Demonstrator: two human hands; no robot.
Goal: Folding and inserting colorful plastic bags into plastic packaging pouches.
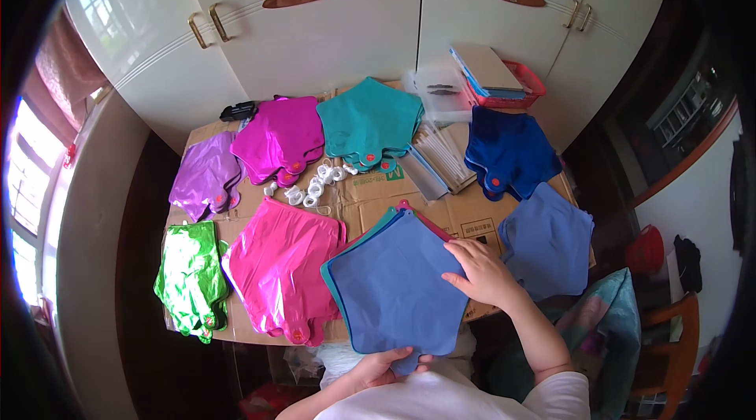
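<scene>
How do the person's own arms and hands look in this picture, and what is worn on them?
Both hands are bare: the left hand and the right hand show no gloves, and no rings, watch or bracelet can be seen. The forearms are uncovered too. A short white sleeve ends above the right elbow, and it belongs to a white shirt at the lower edge of the picture.

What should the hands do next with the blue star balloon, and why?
Probably lift the top blue balloon off the stack. The left hand pinches its bottom tail and the right hand lies flat on its right edge, so both already have it. Teal and pink balloon edges peek out beneath it, and sorted colour piles lie around on the cardboard.
</scene>
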